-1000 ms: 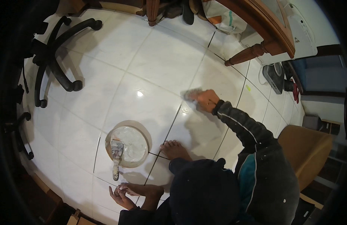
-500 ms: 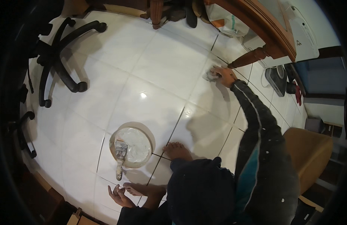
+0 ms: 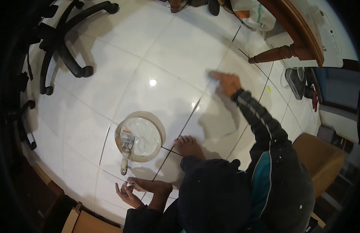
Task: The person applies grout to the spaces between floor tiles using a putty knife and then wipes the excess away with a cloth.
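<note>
On the white tiled floor, my right hand (image 3: 227, 84) reaches out far to the right, blurred by motion. A small grey smear of the crumpled rag (image 3: 210, 73) shows at its fingertips; most of the rag is hidden. My left hand (image 3: 129, 195) rests low beside my bare foot (image 3: 149, 185), palm up, fingers loosely apart and holding nothing. Ahead of it stands a round shallow tub (image 3: 158, 150) of white paste. Across the tub's left side lies a paste-smeared putty knife (image 3: 127, 145), its handle sticking out over the near rim toward my left hand.
A wheeled chair base (image 3: 63, 42) stands at the far left. At the upper right a turned wooden table leg (image 3: 273, 53) meets the floor near a plastic bag (image 3: 257, 17) and a flat black device (image 3: 295, 82). A brown padded seat (image 3: 319, 163) is at the right.
My right hand has swept left and nearer, away from the table leg, and the rag shows less. The view has shifted slightly. My left hand, tub and putty knife stay put.
</note>
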Demonstrator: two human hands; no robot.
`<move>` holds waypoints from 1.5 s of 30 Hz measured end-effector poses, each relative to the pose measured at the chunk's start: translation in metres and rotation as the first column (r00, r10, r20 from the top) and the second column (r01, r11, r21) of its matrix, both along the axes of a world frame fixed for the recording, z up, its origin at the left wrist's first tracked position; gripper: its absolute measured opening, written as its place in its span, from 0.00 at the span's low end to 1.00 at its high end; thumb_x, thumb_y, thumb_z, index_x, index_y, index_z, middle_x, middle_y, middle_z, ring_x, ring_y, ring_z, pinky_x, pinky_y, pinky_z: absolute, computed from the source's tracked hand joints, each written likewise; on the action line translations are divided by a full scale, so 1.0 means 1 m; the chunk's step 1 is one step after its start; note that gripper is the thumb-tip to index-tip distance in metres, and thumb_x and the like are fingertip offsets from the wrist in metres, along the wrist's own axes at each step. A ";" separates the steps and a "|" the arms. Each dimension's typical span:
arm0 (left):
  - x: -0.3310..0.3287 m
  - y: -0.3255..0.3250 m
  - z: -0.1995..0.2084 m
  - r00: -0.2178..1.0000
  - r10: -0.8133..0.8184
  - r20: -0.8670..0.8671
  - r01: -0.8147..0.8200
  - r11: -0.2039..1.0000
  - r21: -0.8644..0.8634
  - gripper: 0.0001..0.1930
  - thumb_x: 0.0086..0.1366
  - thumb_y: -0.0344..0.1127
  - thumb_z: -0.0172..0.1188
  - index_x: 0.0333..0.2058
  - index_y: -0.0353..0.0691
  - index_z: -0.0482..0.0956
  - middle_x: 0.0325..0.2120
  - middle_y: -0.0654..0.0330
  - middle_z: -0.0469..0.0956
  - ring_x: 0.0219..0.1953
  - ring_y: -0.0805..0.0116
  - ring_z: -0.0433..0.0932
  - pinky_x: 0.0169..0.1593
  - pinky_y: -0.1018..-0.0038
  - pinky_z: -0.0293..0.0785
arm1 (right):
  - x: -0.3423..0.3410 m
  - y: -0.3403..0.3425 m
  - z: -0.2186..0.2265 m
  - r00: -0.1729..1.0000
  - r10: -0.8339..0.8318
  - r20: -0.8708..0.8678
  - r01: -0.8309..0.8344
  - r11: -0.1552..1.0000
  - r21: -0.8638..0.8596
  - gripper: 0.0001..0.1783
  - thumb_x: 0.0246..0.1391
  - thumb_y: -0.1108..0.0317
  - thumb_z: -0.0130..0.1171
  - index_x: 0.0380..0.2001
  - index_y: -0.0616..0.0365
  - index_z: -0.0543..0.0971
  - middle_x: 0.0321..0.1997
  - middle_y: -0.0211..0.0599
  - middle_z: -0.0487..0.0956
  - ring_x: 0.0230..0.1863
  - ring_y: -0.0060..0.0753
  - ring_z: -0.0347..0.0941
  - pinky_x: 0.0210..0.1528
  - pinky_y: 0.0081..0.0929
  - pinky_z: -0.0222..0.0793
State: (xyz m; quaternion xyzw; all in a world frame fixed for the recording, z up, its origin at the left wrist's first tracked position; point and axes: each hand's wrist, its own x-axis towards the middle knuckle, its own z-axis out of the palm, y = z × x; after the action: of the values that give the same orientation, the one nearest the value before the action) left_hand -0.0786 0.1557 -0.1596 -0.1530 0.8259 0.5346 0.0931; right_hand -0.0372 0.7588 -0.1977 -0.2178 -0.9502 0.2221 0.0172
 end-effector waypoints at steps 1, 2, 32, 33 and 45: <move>0.003 -0.001 -0.006 1.000 -0.009 0.002 0.008 0.999 0.040 0.27 0.68 0.31 0.51 0.64 0.33 0.56 0.40 0.54 0.77 0.32 0.71 0.75 0.39 0.78 0.74 | 0.017 -0.025 -0.008 0.986 0.164 -0.009 -0.162 0.982 0.102 0.30 0.44 0.75 0.51 0.54 0.43 0.77 0.53 0.40 0.79 0.52 0.42 0.76 0.48 0.37 0.76; 0.006 -0.003 -0.013 1.000 -0.012 0.003 0.012 0.997 0.079 0.27 0.68 0.30 0.51 0.64 0.32 0.56 0.40 0.54 0.77 0.32 0.72 0.75 0.39 0.78 0.75 | 0.020 -0.059 0.010 0.954 0.121 0.274 -0.140 0.989 0.050 0.32 0.44 0.76 0.52 0.56 0.43 0.75 0.56 0.38 0.77 0.55 0.43 0.74 0.47 0.38 0.76; -0.272 0.168 0.188 -0.054 -0.986 0.161 0.698 -0.152 -0.700 0.22 0.60 0.20 0.52 0.55 0.30 0.71 0.34 0.46 0.78 0.34 0.52 0.78 0.40 0.63 0.73 | 0.271 -0.053 0.049 0.645 -0.749 0.151 0.751 0.585 -0.306 0.22 0.49 0.76 0.54 0.51 0.56 0.77 0.40 0.49 0.82 0.40 0.46 0.80 0.46 0.30 0.73; -0.272 0.188 0.188 -0.061 -0.985 0.160 0.686 -0.158 -0.710 0.22 0.60 0.20 0.52 0.55 0.30 0.71 0.34 0.46 0.78 0.34 0.52 0.78 0.40 0.63 0.73 | 0.259 -0.061 0.049 0.678 -0.726 0.116 0.727 0.638 -0.254 0.22 0.50 0.77 0.55 0.51 0.55 0.77 0.42 0.49 0.82 0.42 0.46 0.80 0.47 0.28 0.73; -0.188 0.243 0.100 -0.635 -0.769 0.080 0.642 -0.582 -0.498 0.26 0.55 0.27 0.60 0.55 0.40 0.72 0.33 0.54 0.78 0.33 0.54 0.77 0.39 0.62 0.73 | 0.137 -0.145 -0.003 0.948 -0.284 0.144 0.273 0.958 0.091 0.28 0.50 0.68 0.54 0.58 0.54 0.70 0.58 0.46 0.74 0.59 0.50 0.69 0.63 0.42 0.63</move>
State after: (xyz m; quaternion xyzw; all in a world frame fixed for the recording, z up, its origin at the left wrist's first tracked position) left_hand -0.2665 0.3991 -0.0591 0.7659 0.5641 0.0466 0.3049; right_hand 0.0996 0.6141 -0.2011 -0.3659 -0.9155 0.1663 -0.0184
